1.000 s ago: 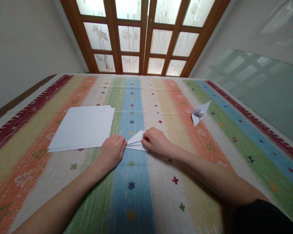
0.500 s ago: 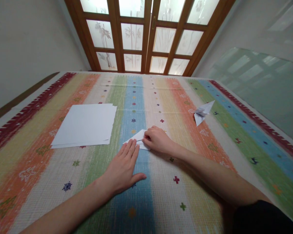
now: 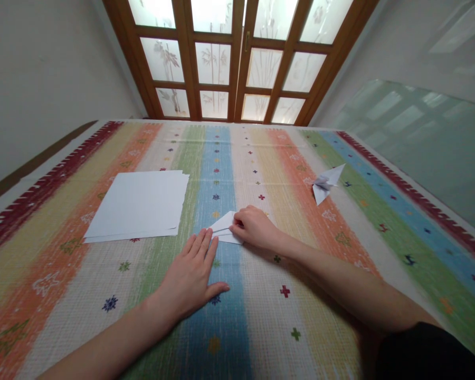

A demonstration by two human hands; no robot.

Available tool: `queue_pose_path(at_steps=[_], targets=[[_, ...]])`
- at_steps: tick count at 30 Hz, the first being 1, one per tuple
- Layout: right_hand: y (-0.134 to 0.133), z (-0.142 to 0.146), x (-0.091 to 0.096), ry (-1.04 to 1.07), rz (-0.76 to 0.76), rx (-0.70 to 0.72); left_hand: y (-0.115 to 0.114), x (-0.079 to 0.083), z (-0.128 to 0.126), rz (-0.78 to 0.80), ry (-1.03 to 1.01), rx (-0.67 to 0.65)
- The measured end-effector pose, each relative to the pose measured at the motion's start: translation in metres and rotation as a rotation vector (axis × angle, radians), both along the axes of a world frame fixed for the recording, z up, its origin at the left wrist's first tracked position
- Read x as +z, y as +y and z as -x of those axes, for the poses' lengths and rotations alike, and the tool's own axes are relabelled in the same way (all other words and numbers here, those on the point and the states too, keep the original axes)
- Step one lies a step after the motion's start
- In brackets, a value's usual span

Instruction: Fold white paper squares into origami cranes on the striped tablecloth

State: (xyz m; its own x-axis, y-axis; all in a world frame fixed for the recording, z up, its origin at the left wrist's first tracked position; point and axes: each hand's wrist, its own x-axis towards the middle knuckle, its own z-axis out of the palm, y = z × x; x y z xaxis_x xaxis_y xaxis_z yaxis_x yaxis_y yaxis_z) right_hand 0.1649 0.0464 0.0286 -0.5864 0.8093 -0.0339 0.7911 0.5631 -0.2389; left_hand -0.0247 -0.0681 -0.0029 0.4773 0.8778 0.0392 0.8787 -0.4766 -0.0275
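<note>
A small folded sheet of white paper [image 3: 224, 228] lies on the striped tablecloth in front of me, pointed toward the left. My left hand [image 3: 192, 272] rests flat with its fingertips on the paper's left tip, thumb stretched out to the right over the cloth. At the paper's right end, the fingers of my right hand [image 3: 254, 226] are curled and pinch its edge. That hand hides the right part of the paper.
To the left lies a stack of white paper sheets [image 3: 140, 203]. A folded paper crane [image 3: 326, 183] sits on the right side of the tablecloth [image 3: 261, 316]. Behind the table stand wood-framed glass doors [image 3: 233, 68], and a glass panel [image 3: 427, 132] leans at the right.
My left hand has slid a little to the left along the paper, uncovering more of its middle. The right hand keeps its place at the right end.
</note>
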Motion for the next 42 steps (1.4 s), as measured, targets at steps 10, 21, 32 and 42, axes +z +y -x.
queue_pose_path(at_steps=[10,21,32,42], targets=[[0.001,-0.001,-0.005,0.022,0.011,0.013,-0.016,0.023,-0.027,-0.16,0.054,0.035],[-0.008,-0.005,-0.009,0.176,0.0,0.024,0.034,0.032,0.031,-0.153,-0.447,0.077],[-0.018,-0.004,-0.008,0.224,0.036,0.041,0.047,0.01,0.029,0.048,-0.476,0.097],[-0.015,0.008,-0.006,0.132,0.057,-0.063,0.052,0.017,0.021,0.077,-0.366,0.207]])
